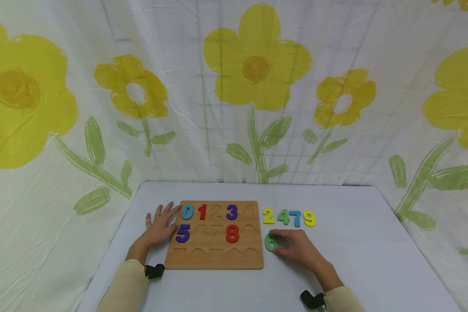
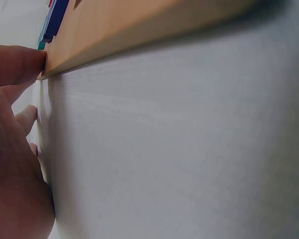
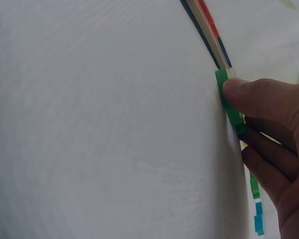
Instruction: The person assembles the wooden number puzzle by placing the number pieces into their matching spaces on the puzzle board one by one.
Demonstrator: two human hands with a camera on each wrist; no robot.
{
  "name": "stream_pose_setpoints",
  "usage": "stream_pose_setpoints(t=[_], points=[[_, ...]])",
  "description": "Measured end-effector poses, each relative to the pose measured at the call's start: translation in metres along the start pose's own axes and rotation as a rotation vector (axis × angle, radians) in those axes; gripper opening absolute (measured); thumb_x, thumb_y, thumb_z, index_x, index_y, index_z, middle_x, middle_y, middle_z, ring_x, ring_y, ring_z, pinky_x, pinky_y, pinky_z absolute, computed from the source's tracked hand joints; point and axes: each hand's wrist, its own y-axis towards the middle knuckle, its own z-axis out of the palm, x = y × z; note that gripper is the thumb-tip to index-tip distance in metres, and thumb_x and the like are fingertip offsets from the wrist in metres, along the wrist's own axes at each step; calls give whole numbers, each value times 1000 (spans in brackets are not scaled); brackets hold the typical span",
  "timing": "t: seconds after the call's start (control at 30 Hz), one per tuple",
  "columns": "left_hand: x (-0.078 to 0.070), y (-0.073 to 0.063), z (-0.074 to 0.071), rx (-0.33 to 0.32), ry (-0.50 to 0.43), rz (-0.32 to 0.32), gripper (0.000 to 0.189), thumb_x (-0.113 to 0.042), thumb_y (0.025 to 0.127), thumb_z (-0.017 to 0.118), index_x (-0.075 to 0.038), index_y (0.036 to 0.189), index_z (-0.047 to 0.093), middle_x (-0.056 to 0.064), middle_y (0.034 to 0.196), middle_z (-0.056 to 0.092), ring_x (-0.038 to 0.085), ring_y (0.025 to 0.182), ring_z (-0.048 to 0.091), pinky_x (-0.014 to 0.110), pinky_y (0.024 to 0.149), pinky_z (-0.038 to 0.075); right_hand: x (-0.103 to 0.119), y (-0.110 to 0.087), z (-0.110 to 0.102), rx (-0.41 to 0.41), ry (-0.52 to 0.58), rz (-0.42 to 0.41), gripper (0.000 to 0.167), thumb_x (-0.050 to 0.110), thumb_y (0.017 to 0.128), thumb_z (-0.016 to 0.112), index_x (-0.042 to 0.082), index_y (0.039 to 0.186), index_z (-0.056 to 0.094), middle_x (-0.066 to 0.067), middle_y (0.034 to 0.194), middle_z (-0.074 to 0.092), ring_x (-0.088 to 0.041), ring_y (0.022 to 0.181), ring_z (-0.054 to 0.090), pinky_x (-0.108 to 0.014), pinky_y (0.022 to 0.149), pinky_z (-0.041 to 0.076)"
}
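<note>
A wooden number puzzle board [image 1: 249, 243] lies on the white table. My left hand [image 1: 159, 229] rests at its left edge with fingers spread, and the thumb [image 2: 22, 64] touches the board's side in the left wrist view. Just right of the board, my right hand [image 1: 299, 249] pinches a green number 6 [image 1: 267, 242] between thumb and fingers. The right wrist view shows the green 6 [image 3: 231, 107] edge-on, low over or on the table; I cannot tell which. On the board sit a blue 0 [image 1: 183, 212], red 1 [image 1: 203, 212], purple 3 [image 1: 232, 212], purple 5 [image 1: 183, 234] and red 8 [image 1: 232, 234].
Right of the board, a yellow 2 [image 1: 268, 216], green 4 [image 1: 283, 216], blue 7 [image 1: 296, 218] and yellow 9 [image 1: 309, 218] lie in a row. Several outlined recesses show in the board. Behind the table [image 1: 359, 242] hangs a flower-printed curtain [image 1: 187, 143].
</note>
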Motion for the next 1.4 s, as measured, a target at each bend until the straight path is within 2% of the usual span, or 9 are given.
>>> stream_pose_setpoints(t=[0.43, 0.67, 0.93, 1.1, 1.17, 1.23, 1.33, 1.37, 1.4], points=[[0, -1, 0, -6, 5, 2, 69, -18, 107, 57, -14, 172, 35, 26, 182, 12, 58, 166, -8, 80, 122, -21, 12, -3, -12, -51, 5, 17, 54, 22, 86, 94, 24, 137, 78, 9, 134, 79, -20, 128, 75, -49, 108, 60], [0, -1, -1, -15, 8, 4, 69, -17, 106, 58, -13, 172, 36, 27, 182, 13, 59, 165, -6, 81, 122, -20, 36, 9, -22, -122, 9, -69, 52, 23, 88, 93, 24, 138, 78, 8, 132, 80, -21, 123, 77, -49, 101, 64], [1, -1, 0, -19, 1, 11, 69, -16, 106, 58, -12, 171, 36, 27, 182, 13, 60, 165, -7, 81, 122, -20, 75, 34, -21, -123, 70, -127, 51, 23, 92, 90, 22, 141, 76, 1, 137, 79, -28, 126, 76, -56, 102, 62], [1, -2, 0, -28, -2, 14, 69, -17, 106, 58, -12, 171, 36, 27, 181, 14, 59, 165, -6, 80, 123, -20, 97, 52, -13, -124, 92, -213, 49, 21, 92, 90, 19, 139, 77, 0, 133, 80, -21, 118, 79, -43, 97, 65], [-1, -2, -1, -33, -7, 17, 69, -17, 105, 59, -12, 171, 38, 28, 181, 15, 60, 165, -5, 81, 123, -19, 104, 59, -9, -114, 114, -225, 50, 21, 91, 91, 19, 139, 77, 1, 131, 81, -12, 98, 78, -32, 86, 65], [-2, -3, -1, -37, -12, 17, 69, -17, 104, 60, -12, 170, 39, 28, 181, 16, 60, 165, -4, 81, 122, -19, 110, 65, -5, -100, 136, -226, 50, 22, 91, 91, 19, 139, 77, 2, 129, 82, -6, 89, 71, -25, 78, 60], [-2, -4, -2, -32, -8, 12, 69, -17, 104, 59, -12, 170, 38, 28, 181, 15, 60, 165, -5, 81, 122, -19, 119, 75, 3, -68, 170, -219, 50, 24, 92, 91, 19, 139, 77, 3, 125, 83, -8, 87, 69, -23, 75, 58], [-2, -4, -2, -29, -5, 9, 69, -17, 105, 59, -13, 171, 38, 27, 181, 14, 59, 165, -6, 80, 123, -19, 121, 78, 6, -55, 174, -214, 49, 25, 92, 90, 19, 139, 77, 3, 123, 83, -10, 90, 72, -25, 76, 60], [-1, -4, -1, -29, -1, 8, 69, -16, 105, 59, -13, 171, 37, 27, 181, 15, 59, 165, -5, 80, 123, -19, 124, 81, 10, -42, 176, -212, 49, 25, 93, 90, 19, 139, 77, 4, 123, 83, -15, 103, 75, -28, 82, 63]])
